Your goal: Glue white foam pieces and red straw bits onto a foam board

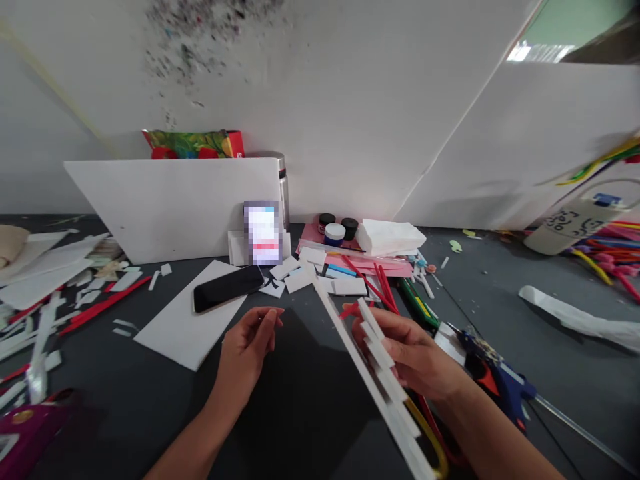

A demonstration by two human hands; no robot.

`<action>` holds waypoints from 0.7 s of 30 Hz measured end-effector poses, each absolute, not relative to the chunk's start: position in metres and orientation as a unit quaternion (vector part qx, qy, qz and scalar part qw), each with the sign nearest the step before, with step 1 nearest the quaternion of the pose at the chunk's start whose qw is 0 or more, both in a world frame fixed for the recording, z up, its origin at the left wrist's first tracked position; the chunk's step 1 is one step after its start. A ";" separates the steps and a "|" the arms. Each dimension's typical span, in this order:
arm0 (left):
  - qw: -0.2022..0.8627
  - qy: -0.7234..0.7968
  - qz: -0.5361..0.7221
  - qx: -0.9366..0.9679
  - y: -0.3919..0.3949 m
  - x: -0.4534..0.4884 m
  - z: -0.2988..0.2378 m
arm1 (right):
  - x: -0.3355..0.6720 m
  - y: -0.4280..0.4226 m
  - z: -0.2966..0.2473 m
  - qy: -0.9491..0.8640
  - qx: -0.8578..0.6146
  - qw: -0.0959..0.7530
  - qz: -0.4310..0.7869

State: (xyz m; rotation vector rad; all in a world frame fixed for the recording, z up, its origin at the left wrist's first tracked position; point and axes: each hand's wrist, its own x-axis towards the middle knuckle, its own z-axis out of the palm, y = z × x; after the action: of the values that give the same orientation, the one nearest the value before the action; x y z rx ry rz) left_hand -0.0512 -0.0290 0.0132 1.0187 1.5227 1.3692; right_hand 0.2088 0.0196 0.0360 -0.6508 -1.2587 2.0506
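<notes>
My right hand (411, 355) is closed on a long white foam strip (350, 340) with several small white foam pieces stuck along it like steps; the strip runs diagonally from near the table's middle down toward me. My left hand (249, 345) hovers just left of it over the dark table (300, 413), fingers loosely together and slightly curled, holding nothing that I can see. A black phone (227, 289) lies on a white foam sheet (185, 320) just beyond my left hand.
A blue glue gun (495, 377) lies to the right of my right hand. Red and green pipe cleaners (385, 293), pink paper, white foam bits and small paint jars (335, 232) sit behind. A white board (175, 207) leans at the back. Foam scraps litter the left.
</notes>
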 end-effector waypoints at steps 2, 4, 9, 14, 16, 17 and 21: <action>0.385 0.614 0.548 0.418 -0.029 -0.055 0.013 | 0.203 0.016 0.041 -0.501 -0.273 0.313 0.759; 0.350 0.619 0.556 0.431 -0.031 -0.061 0.016 | 0.195 0.011 0.045 -0.539 -0.320 0.298 0.720; 0.359 0.604 0.520 0.485 -0.035 -0.075 0.030 | 0.173 -0.003 0.039 -0.608 -0.406 0.235 0.641; 0.457 0.605 0.402 0.513 -0.031 -0.073 0.027 | 0.165 -0.005 0.021 -0.592 -0.438 0.180 0.651; 0.477 0.602 0.381 0.514 -0.029 -0.069 0.022 | 0.165 -0.004 0.018 -0.584 -0.436 0.176 0.662; 0.482 0.603 0.374 0.515 -0.029 -0.067 0.020 | 0.165 -0.004 0.017 -0.583 -0.435 0.173 0.664; 0.490 0.614 0.365 0.499 -0.028 -0.062 0.015 | 0.165 -0.003 0.017 -0.581 -0.436 0.167 0.667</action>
State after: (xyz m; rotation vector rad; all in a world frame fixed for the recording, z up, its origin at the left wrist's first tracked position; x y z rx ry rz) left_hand -0.0619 -0.0275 0.0150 1.2130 1.4924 0.8871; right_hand 0.1652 -0.0030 0.0168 -1.2410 -1.6520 1.8971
